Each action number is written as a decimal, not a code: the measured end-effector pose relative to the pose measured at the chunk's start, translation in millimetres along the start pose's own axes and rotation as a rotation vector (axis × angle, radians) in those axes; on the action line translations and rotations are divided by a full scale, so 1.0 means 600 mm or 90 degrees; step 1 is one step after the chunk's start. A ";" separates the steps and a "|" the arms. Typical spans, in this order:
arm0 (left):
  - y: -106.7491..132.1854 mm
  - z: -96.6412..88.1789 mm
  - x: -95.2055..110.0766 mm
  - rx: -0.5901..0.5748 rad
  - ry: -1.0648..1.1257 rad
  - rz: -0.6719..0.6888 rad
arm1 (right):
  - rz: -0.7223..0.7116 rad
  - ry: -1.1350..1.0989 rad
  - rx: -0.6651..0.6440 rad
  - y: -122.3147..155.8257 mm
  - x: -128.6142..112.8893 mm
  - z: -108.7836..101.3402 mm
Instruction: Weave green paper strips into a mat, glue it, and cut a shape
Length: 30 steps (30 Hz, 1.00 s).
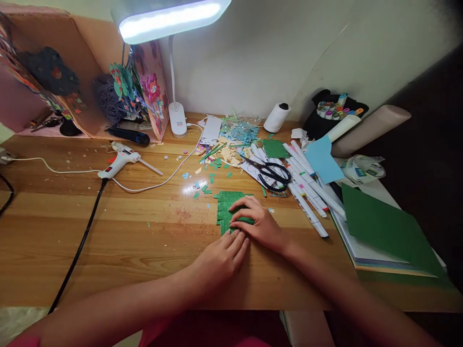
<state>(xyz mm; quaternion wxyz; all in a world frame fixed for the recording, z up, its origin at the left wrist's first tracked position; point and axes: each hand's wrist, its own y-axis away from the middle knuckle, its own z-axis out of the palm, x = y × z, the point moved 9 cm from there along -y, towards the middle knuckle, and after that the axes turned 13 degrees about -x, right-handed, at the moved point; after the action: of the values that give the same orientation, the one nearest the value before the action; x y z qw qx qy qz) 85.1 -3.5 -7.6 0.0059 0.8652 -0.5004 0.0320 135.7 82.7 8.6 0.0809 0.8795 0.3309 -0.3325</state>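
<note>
A small mat of woven green paper strips point(223, 207) lies on the wooden table in front of me, with uneven strip ends along its left side. My right hand point(258, 222) rests over its right part, fingers spread and slightly bent on the paper. At the mat's lower edge, my left hand point(222, 255) has its fingers close together, tips gripping the paper beside my right thumb. The mat's lower right corner is hidden under both hands. Loose green paper bits point(205, 189) lie just beyond the mat.
Black-handled scissors point(275, 176) lie on several white markers point(307, 212). A white glue gun point(121, 161) with a black cord is at left. Green sheets point(387, 226) are stacked at right. Behind are paper scraps point(242, 132), a thread spool point(277, 118) and a lit lamp point(177, 118).
</note>
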 end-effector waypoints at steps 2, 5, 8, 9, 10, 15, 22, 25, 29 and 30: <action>0.000 -0.001 0.000 0.004 -0.001 0.002 | -0.018 0.053 -0.002 -0.001 -0.007 0.002; 0.002 -0.005 0.000 0.023 0.000 0.004 | -0.027 0.088 0.034 0.006 -0.007 -0.021; 0.003 -0.003 0.000 0.015 -0.002 0.008 | 0.016 0.033 0.147 0.027 0.015 -0.077; 0.004 -0.001 0.000 0.009 -0.003 0.010 | 0.030 0.010 0.159 0.033 0.024 -0.088; 0.004 0.000 0.000 0.004 -0.004 0.011 | 0.025 -0.007 0.147 0.037 0.029 -0.091; 0.002 0.005 0.000 -0.020 0.000 0.003 | -0.037 -0.027 -0.019 0.032 0.029 -0.044; 0.002 0.003 -0.001 -0.010 0.009 0.003 | -0.049 -0.003 -0.029 0.024 0.019 -0.021; 0.004 0.002 0.000 0.001 0.011 0.007 | -0.057 0.032 -0.047 0.023 0.011 -0.015; 0.003 0.003 -0.001 -0.005 0.016 0.007 | -0.032 -0.018 -0.027 0.026 0.021 -0.033; 0.003 0.004 -0.001 -0.009 0.018 0.006 | -0.017 -0.043 -0.007 0.029 0.028 -0.044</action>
<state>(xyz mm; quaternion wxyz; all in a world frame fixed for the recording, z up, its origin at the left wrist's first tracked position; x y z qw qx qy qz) 83.3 -4.0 -10.0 0.0193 0.8621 -0.5047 0.0408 169.9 87.7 16.6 0.0928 0.8627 0.3416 -0.3611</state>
